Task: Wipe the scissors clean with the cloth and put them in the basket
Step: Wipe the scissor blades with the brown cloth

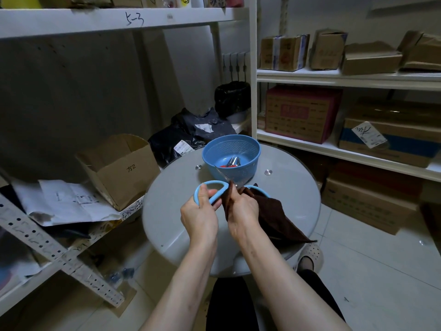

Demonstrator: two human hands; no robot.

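Left hand (pixel 199 216) grips one light-blue handle loop of the scissors (pixel 214 182), fingers curled round it. Right hand (pixel 244 210) pinches the dark brown cloth (pixel 274 218) around the scissors near the pivot; the rest of the cloth hangs down onto the round grey table (pixel 171 187). Both hands hold the scissors above the table, blade tip pointing toward the blue basket (pixel 248 149) just beyond. Other tools (pixel 232 162) lie inside the basket

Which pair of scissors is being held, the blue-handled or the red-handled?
The blue-handled scissors, gripped by the left hand; the red-handled pair lies in the basket.
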